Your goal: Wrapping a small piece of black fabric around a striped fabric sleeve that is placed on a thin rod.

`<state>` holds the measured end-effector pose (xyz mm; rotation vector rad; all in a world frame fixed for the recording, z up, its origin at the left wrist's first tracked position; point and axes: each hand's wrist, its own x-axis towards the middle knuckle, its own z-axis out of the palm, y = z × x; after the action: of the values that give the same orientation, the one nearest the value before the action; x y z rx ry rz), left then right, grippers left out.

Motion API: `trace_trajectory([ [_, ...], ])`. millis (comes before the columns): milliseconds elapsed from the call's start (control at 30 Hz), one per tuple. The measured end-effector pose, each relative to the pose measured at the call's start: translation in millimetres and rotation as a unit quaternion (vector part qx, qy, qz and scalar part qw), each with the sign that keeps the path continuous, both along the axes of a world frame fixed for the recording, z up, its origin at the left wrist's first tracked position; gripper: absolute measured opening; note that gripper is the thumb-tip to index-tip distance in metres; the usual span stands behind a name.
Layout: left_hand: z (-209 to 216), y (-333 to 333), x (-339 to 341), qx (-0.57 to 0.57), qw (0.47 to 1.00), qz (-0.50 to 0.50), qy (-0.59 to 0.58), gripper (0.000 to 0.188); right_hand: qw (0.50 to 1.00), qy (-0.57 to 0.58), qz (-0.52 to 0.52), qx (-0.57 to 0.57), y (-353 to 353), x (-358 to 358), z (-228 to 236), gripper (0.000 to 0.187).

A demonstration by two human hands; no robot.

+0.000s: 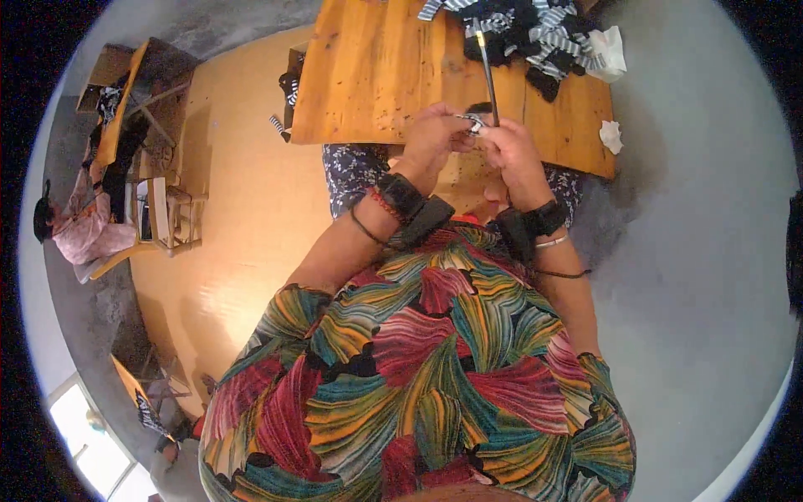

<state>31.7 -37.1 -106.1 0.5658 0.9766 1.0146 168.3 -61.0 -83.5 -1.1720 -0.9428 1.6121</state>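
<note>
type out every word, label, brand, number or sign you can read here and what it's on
None can be read in this picture.
Small held black-and-white striped fabric piece: stripes, no legible lettering.
Long thin dark rod: pale yellowish mark near its far end, too small to make out.
Black wristbands: nothing legible.

A rectangular orange-brown wooden table [360, 71] stands before the person [435, 360], a heap of black and striped cloth pieces [552, 40] on its far right, a crumpled white paper [611, 136] nearer, at the right edge. At the near edge, a small black-and-white cloth piece [473, 125] is between left hand [433, 140] and right hand [513, 152], a slim dark rod [488, 77] just beyond. Well left, a pink-topped co-worker [88, 226] sits at another wooden table [124, 113].
</note>
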Motion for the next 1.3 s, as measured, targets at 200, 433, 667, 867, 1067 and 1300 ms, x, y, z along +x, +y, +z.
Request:
trace_trajectory([
  [200,-13,9,13,0.047,0.975,-0.043,0.213,0.010,0.995,0.094,0.022,-0.041,8,5,-13,0.009],
  [433,5,2,-2,0.018,0.986,-0.138,-0.092,0.015,0.998,0.040,0.052,-0.024,8,2,9,0.015],
  [667,16,4,-7,0.047,0.998,-0.049,0.017,0.012,0.949,-0.242,-0.055,0.195,20,-1,1,0.017],
  [867,29,-1,-1,0.098,0.983,-0.004,0.158,0.012,0.821,-0.456,-0.138,0.316,30,-14,-6,0.015],
  [1067,7,-3,-12,0.041,0.975,-0.129,-0.177,0.014,0.994,-0.026,-0.064,0.082,20,-11,-13,0.013],
  [1300,0,-6,-20,0.064,0.990,-0.126,0.007,0.015,0.996,-0.044,-0.011,0.075,7,-5,-16,0.012],
])
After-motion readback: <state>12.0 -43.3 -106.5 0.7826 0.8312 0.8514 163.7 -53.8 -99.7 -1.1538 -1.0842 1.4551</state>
